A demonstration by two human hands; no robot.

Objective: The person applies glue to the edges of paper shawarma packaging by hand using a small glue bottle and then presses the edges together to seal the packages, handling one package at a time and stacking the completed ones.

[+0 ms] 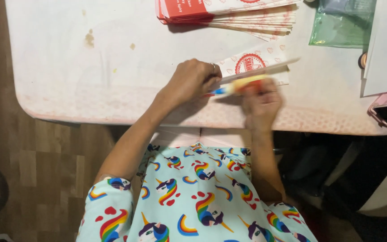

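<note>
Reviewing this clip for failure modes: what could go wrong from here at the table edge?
1. The right hand is motion-blurred while it grips a yellow-orange tube; a fast move could slip or smear the printed bag under it.
2. The left hand pins a thin strip close to the table edge, so it may slide off.
3. The fanned bag stack sits just beyond and could get knocked.
</note>
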